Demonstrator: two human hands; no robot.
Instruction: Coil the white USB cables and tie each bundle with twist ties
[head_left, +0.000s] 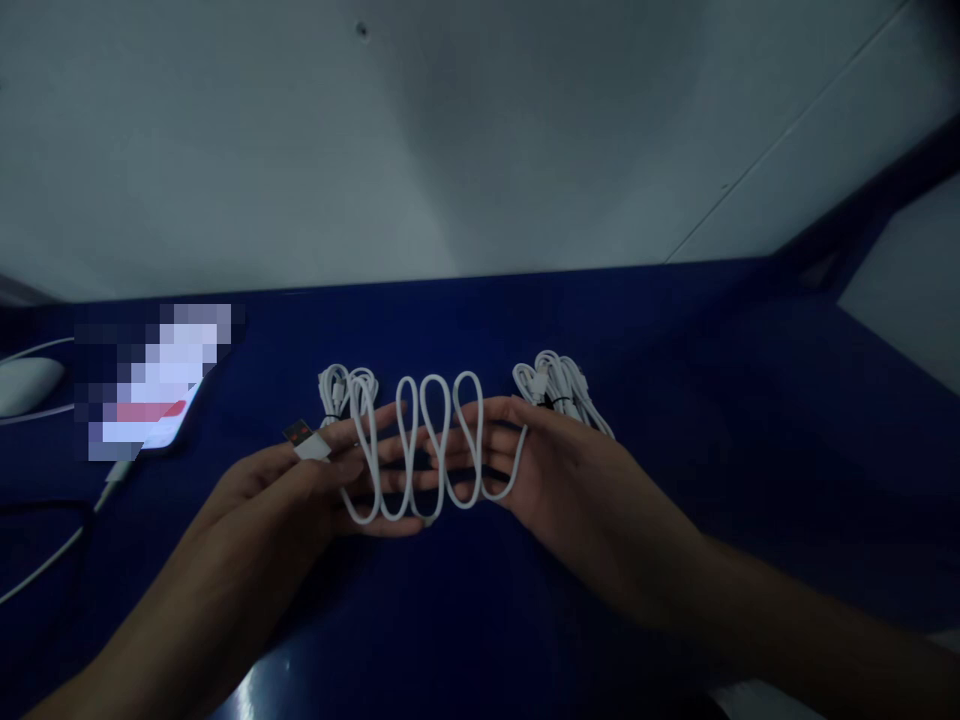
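Observation:
A white USB cable (439,440) runs in several loops between my two hands over the dark blue table (675,400). My left hand (315,480) pinches the cable's USB plug end between thumb and fingers, and the loops drape over its fingertips. My right hand (540,470) has its fingers stretched out under the right-hand loops, which it holds up. Behind my left hand lies a coiled white cable bundle (345,385). Another tied white cable bundle (559,390) rests behind my right hand.
A phone (161,385) with a lit, blurred screen lies at the left, with a white charging cable (52,555) plugged into it. A white mouse-like object (26,385) sits at the far left edge. A pale wall stands behind the table.

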